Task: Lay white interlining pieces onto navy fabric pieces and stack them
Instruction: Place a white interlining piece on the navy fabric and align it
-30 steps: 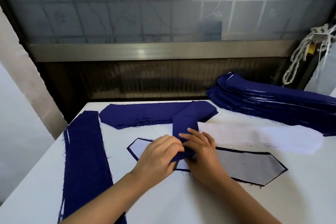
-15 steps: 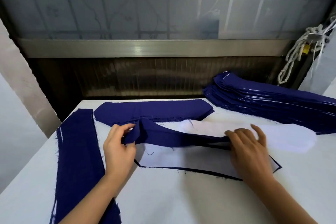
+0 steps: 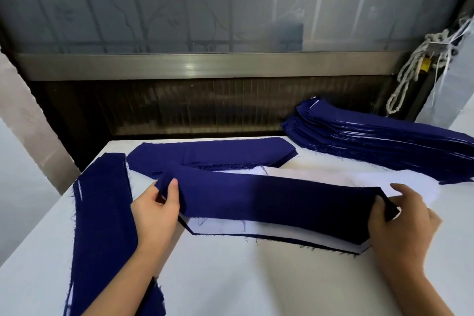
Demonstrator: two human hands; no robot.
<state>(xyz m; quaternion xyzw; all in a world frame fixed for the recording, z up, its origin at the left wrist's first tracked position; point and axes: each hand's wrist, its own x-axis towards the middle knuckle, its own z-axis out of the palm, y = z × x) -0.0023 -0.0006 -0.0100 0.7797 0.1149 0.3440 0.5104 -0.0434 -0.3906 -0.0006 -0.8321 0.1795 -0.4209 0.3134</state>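
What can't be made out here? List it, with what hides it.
Head view only.
Interlined piece on the table: mostly covered by the held navy piece.
Loose white interlining behind: near edge hidden by that same piece.
Left navy strips: near end cut off by the bottom edge.
Right stack: cut off by the right edge; layer count too fine.

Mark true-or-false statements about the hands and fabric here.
Both the left hand and the right hand grip the ends of one long navy fabric strip. True.
Nothing lies beneath that strip. False: a white interlining piece edged by navy fabric lies under it.
A tall stack of navy fabric pieces sits at the table's far right. True.
A knotted white rope hangs at the left. False: it hangs at the upper right.
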